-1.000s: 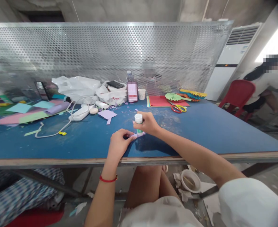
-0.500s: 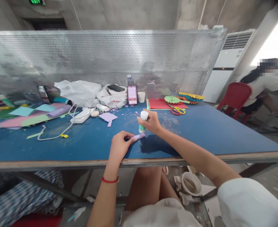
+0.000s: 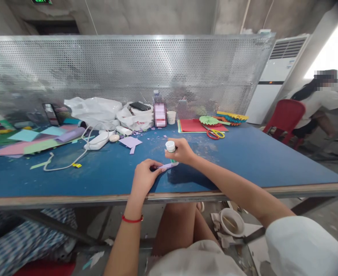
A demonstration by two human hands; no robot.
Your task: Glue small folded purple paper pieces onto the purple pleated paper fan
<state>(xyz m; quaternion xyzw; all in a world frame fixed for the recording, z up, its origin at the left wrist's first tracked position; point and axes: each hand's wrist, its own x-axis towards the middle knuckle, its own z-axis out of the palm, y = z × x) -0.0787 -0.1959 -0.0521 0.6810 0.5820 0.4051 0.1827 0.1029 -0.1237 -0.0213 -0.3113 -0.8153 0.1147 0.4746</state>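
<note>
My left hand [image 3: 145, 174] pinches a small purple paper strip [image 3: 165, 167] just above the blue table [image 3: 99, 180]. In my right hand [image 3: 182, 150] is a glue stick [image 3: 170, 146], white end up and tilted. Its lower end touches the strip's right end. My fingers cover the middle of the glue stick. Behind my left hand lies a purple paper piece [image 3: 131, 142] with a narrow tab, among small purple scraps.
Scissors [image 3: 215, 133] lie at the back right beside red paper [image 3: 190, 125] and a green folded paper fan [image 3: 209, 121]. A white power strip [image 3: 98, 140], its cable, plastic bags [image 3: 94, 111] and coloured sheets [image 3: 39, 143] spread across the left. A seated person [image 3: 321, 96] is at right.
The glue stick has moved down and tilted, its lower end now on the strip's right end. My left hand has stayed nearly still.
</note>
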